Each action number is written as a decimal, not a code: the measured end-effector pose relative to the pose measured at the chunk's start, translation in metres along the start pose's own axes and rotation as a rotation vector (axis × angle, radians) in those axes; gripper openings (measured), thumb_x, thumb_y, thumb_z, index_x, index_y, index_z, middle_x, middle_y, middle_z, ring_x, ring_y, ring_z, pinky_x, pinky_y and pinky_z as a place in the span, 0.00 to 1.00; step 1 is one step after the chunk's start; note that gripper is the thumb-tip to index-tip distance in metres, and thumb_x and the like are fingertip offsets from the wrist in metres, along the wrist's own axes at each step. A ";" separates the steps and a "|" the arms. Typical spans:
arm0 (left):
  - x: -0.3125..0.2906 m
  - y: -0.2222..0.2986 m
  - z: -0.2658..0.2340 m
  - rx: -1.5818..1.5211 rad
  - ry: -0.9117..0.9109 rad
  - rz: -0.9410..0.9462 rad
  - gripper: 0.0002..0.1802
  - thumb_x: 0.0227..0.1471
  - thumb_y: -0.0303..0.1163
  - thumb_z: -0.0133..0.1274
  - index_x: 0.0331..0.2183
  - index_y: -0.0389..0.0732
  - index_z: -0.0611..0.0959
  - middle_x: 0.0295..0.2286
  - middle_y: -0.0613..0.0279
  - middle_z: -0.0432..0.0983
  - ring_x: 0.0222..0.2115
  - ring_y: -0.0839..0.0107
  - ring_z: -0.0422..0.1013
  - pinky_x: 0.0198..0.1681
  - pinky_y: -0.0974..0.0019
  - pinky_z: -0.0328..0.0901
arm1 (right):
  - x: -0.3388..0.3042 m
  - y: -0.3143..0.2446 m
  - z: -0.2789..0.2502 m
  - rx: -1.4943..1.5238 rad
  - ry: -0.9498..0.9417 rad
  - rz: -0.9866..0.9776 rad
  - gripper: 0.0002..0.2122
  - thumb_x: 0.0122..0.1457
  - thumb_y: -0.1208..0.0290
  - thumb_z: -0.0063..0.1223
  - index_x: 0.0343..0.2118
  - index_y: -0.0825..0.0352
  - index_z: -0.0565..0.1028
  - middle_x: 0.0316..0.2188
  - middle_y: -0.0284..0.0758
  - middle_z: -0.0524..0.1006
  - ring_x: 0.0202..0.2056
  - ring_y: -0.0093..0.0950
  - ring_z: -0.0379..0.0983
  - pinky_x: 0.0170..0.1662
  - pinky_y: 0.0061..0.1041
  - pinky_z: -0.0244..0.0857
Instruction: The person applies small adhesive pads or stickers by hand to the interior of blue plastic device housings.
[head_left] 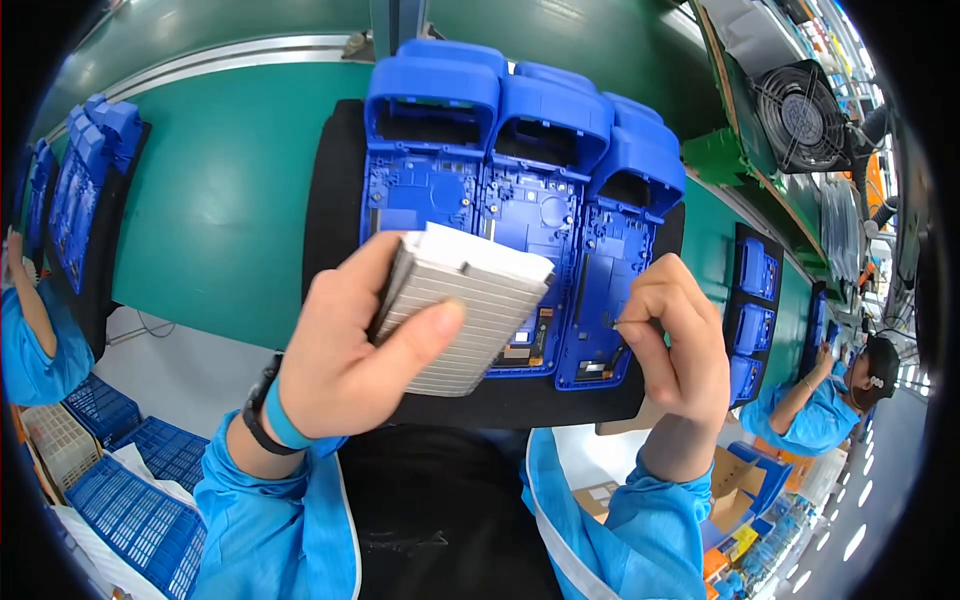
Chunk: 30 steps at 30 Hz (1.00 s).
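Note:
My left hand (345, 360) is closed round a thick stack of sheets (465, 335), its thumb across the top face. That face is silver-grey with rows of narrow strips, and white paper shows at the far edge. Under and beyond the stack lie three blue plastic housings (610, 260) side by side, each with a raised, hollow far end. The stack hides parts of the left and middle ones. Over the right housing's edge, my right hand (680, 335) has thumb and forefinger pinched together. Whatever is between those fingertips is too small to make out.
The housings rest on a black mat (335, 190) on a green worktop (220, 190). More blue housings lie on mats to the left (85, 190) and right (755, 325). A fan (800, 117) stands at the far right. Co-workers sit at both sides; blue crates (145, 520) are at lower left.

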<state>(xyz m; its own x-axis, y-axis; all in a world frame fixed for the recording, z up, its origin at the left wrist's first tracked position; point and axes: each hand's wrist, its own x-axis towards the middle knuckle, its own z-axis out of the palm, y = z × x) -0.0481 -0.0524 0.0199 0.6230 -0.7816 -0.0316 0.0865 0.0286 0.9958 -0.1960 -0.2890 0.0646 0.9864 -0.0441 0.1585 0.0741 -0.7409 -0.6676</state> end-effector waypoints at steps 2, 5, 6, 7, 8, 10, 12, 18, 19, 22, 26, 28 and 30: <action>-0.002 -0.004 -0.005 -0.045 0.017 -0.018 0.20 0.56 0.31 0.55 0.46 0.27 0.73 0.36 0.52 0.80 0.37 0.71 0.75 0.41 0.70 0.68 | -0.006 0.011 0.002 0.002 -0.083 0.040 0.08 0.45 0.85 0.57 0.27 0.69 0.71 0.27 0.37 0.71 0.30 0.37 0.68 0.33 0.30 0.63; -0.003 -0.007 -0.007 -0.082 0.021 -0.013 0.22 0.56 0.31 0.56 0.48 0.28 0.73 0.38 0.53 0.79 0.38 0.71 0.75 0.42 0.70 0.68 | -0.011 0.017 0.007 -0.073 -0.189 0.026 0.08 0.46 0.87 0.55 0.28 0.69 0.71 0.28 0.38 0.70 0.30 0.35 0.66 0.32 0.29 0.61; -0.003 -0.008 -0.007 -0.090 0.010 0.001 0.23 0.56 0.31 0.56 0.49 0.28 0.72 0.38 0.53 0.79 0.39 0.71 0.75 0.42 0.70 0.68 | -0.011 0.016 0.007 -0.110 -0.239 0.021 0.08 0.46 0.86 0.56 0.28 0.69 0.71 0.28 0.38 0.70 0.30 0.36 0.66 0.33 0.30 0.61; -0.002 -0.009 -0.008 -0.098 0.015 -0.006 0.23 0.56 0.31 0.56 0.49 0.28 0.72 0.38 0.53 0.79 0.39 0.71 0.75 0.42 0.70 0.68 | -0.010 0.016 0.008 -0.148 -0.289 0.010 0.09 0.46 0.86 0.56 0.29 0.69 0.71 0.28 0.37 0.70 0.31 0.37 0.66 0.34 0.31 0.62; -0.001 -0.010 -0.009 -0.074 0.005 0.007 0.23 0.56 0.32 0.56 0.49 0.28 0.72 0.38 0.53 0.79 0.39 0.71 0.74 0.43 0.70 0.68 | -0.009 0.017 0.008 -0.146 -0.299 0.014 0.09 0.46 0.86 0.56 0.29 0.69 0.71 0.28 0.37 0.70 0.31 0.37 0.66 0.34 0.31 0.62; 0.001 -0.008 -0.009 -0.076 -0.005 0.007 0.24 0.56 0.32 0.56 0.50 0.28 0.72 0.39 0.53 0.78 0.40 0.71 0.74 0.43 0.71 0.67 | -0.010 0.019 0.009 -0.206 -0.336 0.003 0.09 0.45 0.85 0.57 0.29 0.68 0.71 0.29 0.37 0.70 0.32 0.37 0.66 0.34 0.31 0.62; 0.002 -0.009 -0.008 -0.086 0.004 0.014 0.24 0.56 0.32 0.56 0.50 0.28 0.72 0.39 0.53 0.78 0.40 0.71 0.74 0.43 0.71 0.67 | -0.010 0.018 0.009 -0.208 -0.350 0.019 0.09 0.45 0.85 0.57 0.29 0.68 0.71 0.29 0.37 0.70 0.32 0.37 0.66 0.34 0.31 0.62; 0.000 -0.010 -0.003 0.012 0.076 -0.005 0.28 0.53 0.41 0.56 0.48 0.29 0.73 0.37 0.53 0.79 0.37 0.71 0.76 0.40 0.72 0.67 | -0.010 0.022 0.012 -0.246 -0.351 -0.004 0.09 0.47 0.81 0.59 0.31 0.67 0.72 0.28 0.36 0.68 0.31 0.37 0.66 0.35 0.33 0.62; 0.000 -0.010 -0.003 0.012 0.078 -0.009 0.28 0.53 0.41 0.56 0.48 0.29 0.73 0.37 0.53 0.79 0.37 0.70 0.76 0.40 0.72 0.67 | -0.009 0.022 0.013 -0.252 -0.350 -0.009 0.09 0.47 0.81 0.59 0.31 0.67 0.72 0.28 0.36 0.68 0.31 0.37 0.66 0.35 0.33 0.61; 0.000 -0.010 -0.002 0.018 0.085 -0.017 0.29 0.52 0.42 0.56 0.48 0.29 0.74 0.37 0.53 0.78 0.37 0.70 0.76 0.40 0.71 0.67 | -0.009 0.022 0.013 -0.256 -0.354 -0.010 0.09 0.47 0.81 0.59 0.31 0.67 0.72 0.27 0.36 0.68 0.31 0.37 0.66 0.35 0.33 0.61; 0.000 -0.007 -0.005 0.025 0.066 -0.050 0.30 0.52 0.43 0.56 0.48 0.29 0.73 0.37 0.52 0.78 0.37 0.69 0.76 0.40 0.71 0.67 | -0.010 0.018 0.014 -0.268 -0.347 0.007 0.08 0.46 0.80 0.60 0.30 0.67 0.73 0.27 0.36 0.68 0.31 0.36 0.65 0.35 0.32 0.61; 0.000 -0.008 -0.004 0.019 0.072 -0.041 0.30 0.52 0.43 0.56 0.49 0.29 0.73 0.37 0.52 0.78 0.38 0.69 0.76 0.40 0.71 0.67 | -0.010 0.012 0.015 -0.344 -0.316 0.007 0.08 0.45 0.84 0.59 0.29 0.69 0.73 0.28 0.38 0.70 0.30 0.37 0.66 0.34 0.32 0.63; 0.000 -0.008 -0.004 0.013 0.079 -0.032 0.31 0.52 0.43 0.56 0.49 0.29 0.73 0.37 0.52 0.78 0.38 0.69 0.76 0.40 0.71 0.68 | -0.015 0.014 0.016 -0.363 -0.271 0.005 0.08 0.45 0.82 0.61 0.29 0.68 0.73 0.27 0.37 0.70 0.30 0.36 0.66 0.33 0.32 0.62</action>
<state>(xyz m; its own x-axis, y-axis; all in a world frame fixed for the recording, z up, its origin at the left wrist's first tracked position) -0.0458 -0.0498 0.0113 0.6796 -0.7302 -0.0700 0.0981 -0.0040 0.9952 -0.2073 -0.2884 0.0410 0.9930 0.0930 -0.0730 0.0606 -0.9303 -0.3617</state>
